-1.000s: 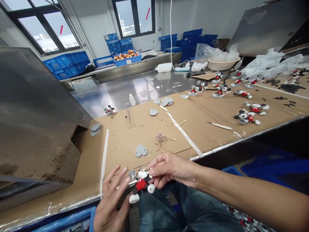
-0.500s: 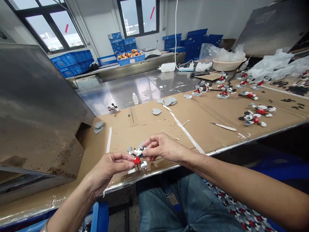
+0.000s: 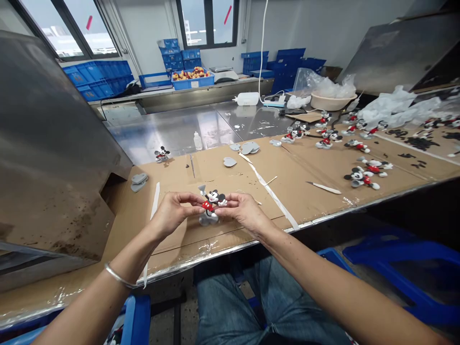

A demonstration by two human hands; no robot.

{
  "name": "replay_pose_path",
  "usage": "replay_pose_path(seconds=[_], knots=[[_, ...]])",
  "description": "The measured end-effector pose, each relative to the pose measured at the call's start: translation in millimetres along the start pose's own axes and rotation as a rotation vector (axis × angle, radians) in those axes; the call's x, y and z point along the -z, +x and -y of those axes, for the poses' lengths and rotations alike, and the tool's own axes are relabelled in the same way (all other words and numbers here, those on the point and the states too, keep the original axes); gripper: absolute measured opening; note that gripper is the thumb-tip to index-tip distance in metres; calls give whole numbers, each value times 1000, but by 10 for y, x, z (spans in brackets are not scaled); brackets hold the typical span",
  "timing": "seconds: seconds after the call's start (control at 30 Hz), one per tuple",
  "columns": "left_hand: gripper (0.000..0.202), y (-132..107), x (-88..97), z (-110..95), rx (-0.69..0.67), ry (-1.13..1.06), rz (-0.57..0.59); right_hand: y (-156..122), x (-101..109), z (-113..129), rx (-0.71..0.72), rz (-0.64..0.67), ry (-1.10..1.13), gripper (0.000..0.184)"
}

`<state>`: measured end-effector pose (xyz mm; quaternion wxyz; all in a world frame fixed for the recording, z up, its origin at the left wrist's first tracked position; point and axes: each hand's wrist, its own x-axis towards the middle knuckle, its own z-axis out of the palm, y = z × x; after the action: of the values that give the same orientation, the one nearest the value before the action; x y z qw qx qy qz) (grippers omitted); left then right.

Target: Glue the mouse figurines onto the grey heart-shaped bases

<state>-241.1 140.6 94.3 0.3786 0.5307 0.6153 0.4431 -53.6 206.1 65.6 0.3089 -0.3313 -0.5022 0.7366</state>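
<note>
A Mickey Mouse figurine [image 3: 207, 206] stands upright over a grey base [image 3: 208, 221] near the front of the cardboard. My left hand [image 3: 177, 209] pinches it at the red shorts from the left. From the right, the fingertips of my right hand [image 3: 246, 211] are closed on the figurine near its raised white glove. One arm of the figurine lifts a small grey cone-like piece [image 3: 202, 189]. Whether its feet are pressed fully onto the base I cannot tell. Beyond my hands lies a loose grey heart-shaped plate [image 3: 230, 162].
Grey plates [image 3: 250, 147] are piled behind, with more plates [image 3: 139, 181] at left. One figurine [image 3: 162, 154] stands far left; several figurines [image 3: 362, 178] lie right. A craft knife [image 3: 323, 187] and cotton swab [image 3: 272, 180] lie on the cardboard [image 3: 287, 172]. A metal housing [image 3: 61, 158] bounds the left.
The figurine has gone from tilted near the table edge to upright over a grey base, farther in. Both hands moved forward with it, and the right hand shifted to its side. The view shifted slightly.
</note>
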Motion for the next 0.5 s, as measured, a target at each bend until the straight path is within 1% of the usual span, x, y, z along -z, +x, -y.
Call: replay_pose_path(seconds=[0.13, 0.27, 0.37, 0.5], knots=[[11, 134, -4, 114, -147, 59, 35, 53, 15, -150, 69, -66, 10, 37], [9, 219, -15, 227, -271, 126, 47, 130, 27, -320, 128, -164, -14, 38], [11, 245, -16, 289, -315, 171, 54, 172, 29, -423, 160, -206, -58, 39], [12, 254, -10, 329, -353, 199, 64, 198, 34, -498, 209, -238, -152, 39]])
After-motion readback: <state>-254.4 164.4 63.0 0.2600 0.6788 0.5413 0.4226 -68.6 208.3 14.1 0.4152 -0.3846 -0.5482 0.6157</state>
